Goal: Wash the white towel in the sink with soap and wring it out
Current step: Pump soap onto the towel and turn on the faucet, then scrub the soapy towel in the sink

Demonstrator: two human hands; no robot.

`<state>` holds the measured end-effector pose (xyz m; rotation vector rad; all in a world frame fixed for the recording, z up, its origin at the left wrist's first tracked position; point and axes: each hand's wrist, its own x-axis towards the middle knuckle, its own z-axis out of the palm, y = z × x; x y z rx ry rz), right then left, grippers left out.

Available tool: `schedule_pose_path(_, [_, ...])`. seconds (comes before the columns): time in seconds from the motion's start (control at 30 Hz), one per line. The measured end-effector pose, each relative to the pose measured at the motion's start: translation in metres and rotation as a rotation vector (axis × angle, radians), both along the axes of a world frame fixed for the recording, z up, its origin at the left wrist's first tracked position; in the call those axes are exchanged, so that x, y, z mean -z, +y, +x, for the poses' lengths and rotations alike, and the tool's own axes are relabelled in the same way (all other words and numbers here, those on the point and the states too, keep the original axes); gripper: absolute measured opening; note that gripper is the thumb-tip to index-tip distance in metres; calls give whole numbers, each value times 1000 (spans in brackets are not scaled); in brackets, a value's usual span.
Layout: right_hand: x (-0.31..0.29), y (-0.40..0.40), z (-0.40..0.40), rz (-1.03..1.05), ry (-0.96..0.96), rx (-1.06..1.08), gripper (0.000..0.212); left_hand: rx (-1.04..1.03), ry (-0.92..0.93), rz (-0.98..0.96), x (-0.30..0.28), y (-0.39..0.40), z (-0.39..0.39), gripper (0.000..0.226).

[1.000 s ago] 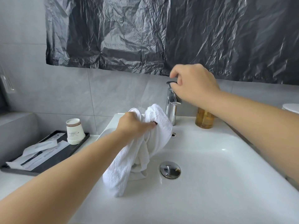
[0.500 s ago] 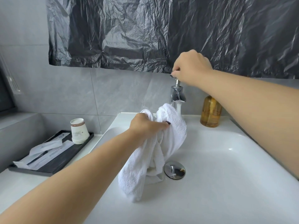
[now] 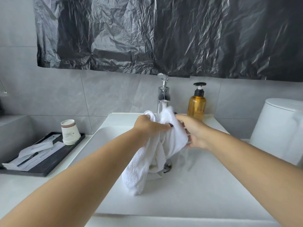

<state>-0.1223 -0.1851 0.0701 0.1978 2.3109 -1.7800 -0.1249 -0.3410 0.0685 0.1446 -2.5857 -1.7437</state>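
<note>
Your left hand (image 3: pixel 151 128) grips the fluffy white towel (image 3: pixel 144 163) bunched under the chrome faucet (image 3: pixel 163 95), frame center; right hand (image 3: pixel 194 133) fingers relaxed, touching its side, over glossy sink (image 3: pixel 205 185).

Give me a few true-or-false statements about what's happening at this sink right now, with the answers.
1. The left hand grips the towel under the tap. True.
2. The right hand is on the tap handle. False: it is down beside the towel, at its right side.
3. The soap bottle stands left of the tap. False: it stands to the right of it.
4. Paper cups stand stacked on a dark tray left of the sink. True.
5. The towel lies folded on the tray. False: it hangs from the left hand over the sink, near the drain.
</note>
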Motion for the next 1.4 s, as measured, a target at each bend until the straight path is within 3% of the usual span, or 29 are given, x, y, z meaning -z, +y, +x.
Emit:
schedule_pose_path(0.07, [4, 10, -2, -133, 19, 5, 19, 61, -28, 25, -2, 6, 5, 69])
schedule_pose_path(0.17, [2, 20, -9, -148, 129, 149, 8, 158, -82, 185, 0, 5, 6, 61])
schedule_pose_path(0.33, [-18, 53, -10, -212, 220, 319, 23, 154, -95, 506, -1, -23, 0, 14])
schedule_pose_path(0.47, [-30, 78, -10, -198, 294, 413, 6, 18, -68, 561, -4, -58, -2, 17])
schedule_pose_path(0.57, [-45, 88, -13, -228, 395, 496, 11, -37, -11, 549, -9, -71, -1, 16])
schedule_pose_path(0.67, [-50, 84, -10, -174, 453, 465, 6, -71, -16, 373, -3, -69, -7, 23])
schedule_pose_path(0.73, [-41, 72, -5, -16, 423, 332, 14, -20, -118, 77, 7, -64, -11, 31])
schedule_pose_path(0.83, [-10, 56, -5, 607, 365, 5, 17, 152, -311, -652, 21, -56, -10, 21])
schedule_pose_path(0.9, [11, 48, -4, 1091, 374, -183, 17, 158, -288, -1087, 23, -50, -6, 13])
schedule_pose_path(0.93, [16, 43, 1, 1280, 407, -226, 10, 129, -234, -1201, 24, -49, -4, 11])
schedule_pose_path(0.97, [22, 38, 3, 1418, 481, -244, 8, 85, -174, -1247, 24, -49, -3, 8])
schedule_pose_path(1.0, [26, 33, 6, 1498, 578, -252, 20, 53, -108, -1245, 24, -49, -1, 5])
schedule_pose_path(1.1, [28, 22, 11, 1492, 784, -477, 51, 104, 144, -1209, 27, -53, 1, 39])
schedule_pose_path(1.2, [37, 18, 18, 1256, 541, -696, 47, 333, 281, -1042, 31, -52, 7, 49])
schedule_pose_path(1.27, [45, 17, 23, 1282, 456, -764, 35, 489, 195, -980, 38, -46, 14, 52])
schedule_pose_path(1.4, [55, 25, 21, 1299, 265, -818, 72, 684, -100, -1109, 63, -43, 19, 84])
